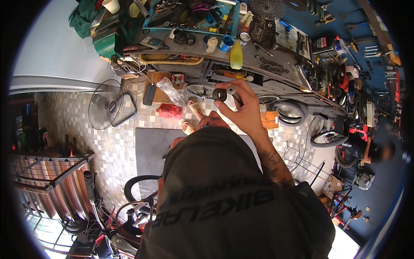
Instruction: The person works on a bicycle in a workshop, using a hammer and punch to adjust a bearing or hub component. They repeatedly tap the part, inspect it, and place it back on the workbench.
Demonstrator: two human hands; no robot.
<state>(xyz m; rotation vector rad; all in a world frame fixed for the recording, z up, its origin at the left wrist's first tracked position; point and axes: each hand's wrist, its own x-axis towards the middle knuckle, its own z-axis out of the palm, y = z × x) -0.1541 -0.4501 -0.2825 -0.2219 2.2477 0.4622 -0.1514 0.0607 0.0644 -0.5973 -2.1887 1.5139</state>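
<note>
My right hand (246, 113) is raised in front of the workbench, its fingers closed in a pinch. Between thumb and fingertips sits a dark ring-shaped part (219, 95) with a hole through its middle. Beside it, in the same hand, is a grey metal cylinder (235, 95) with a rounded end, lying against the fingers. The exact kind of either piece cannot be made out. The tattooed right forearm comes up from the lower right. My left hand does not show; my dark shirt fills the lower middle.
Beyond my hand runs a cluttered workbench (181, 59) with a blue tool tray (148, 23) and a yellow-green bottle (236, 55). A fan (105, 104) stands on the tiled floor at left. Tyres (291, 113) lie at right, a bicycle (129, 218) stands lower left, and another person (362, 149) is at far right.
</note>
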